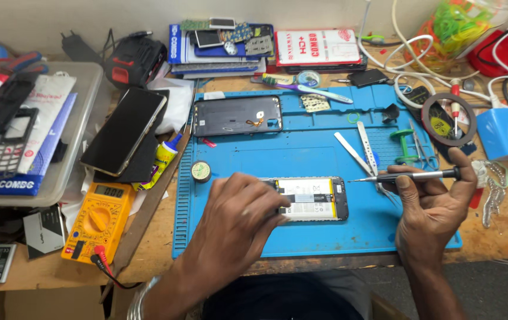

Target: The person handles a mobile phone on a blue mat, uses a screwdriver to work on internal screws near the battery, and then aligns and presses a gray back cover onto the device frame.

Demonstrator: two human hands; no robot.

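On the blue work mat [325, 234], near its front edge: one opened phone [312, 198], back cover off, lying flat and lengthwise, pale battery showing in the middle.

- My left hand [236, 222]: lies over the left end of the opened phone, fingers curled down and pinching its edge, pinning it to the mat.
- My right hand [434, 204]: at the mat's right front corner, fingers wrapped tight around a slim screwdriver [408, 175]. The tool lies almost level, tip pointing left, just short of the phone's right end and not touching it.
- Back cover [237, 115], dark: flat on the mat's rear left part, well behind the opened phone.
- Small round tin [201, 171]: on the mat, just behind my left hand.
- Two flat metal pry tools [362, 148]: crossed on the mat, behind the screwdriver tip.
- Tape roll [448, 118], dark ring: at the mat's rear right corner, partly off it.
- Yellow multimeter [99, 222]: on the wooden bench, left of the mat, red lead plugged in at its near end.
- Dark phone, screen up [125, 130]: left of the mat, behind the multimeter, resting tilted on other items.
- Clear plastic tray [82, 124]: farther left of the mat, holding packets and an old keypad phone.
- White cables [408, 53]: behind the mat's right rear corner.
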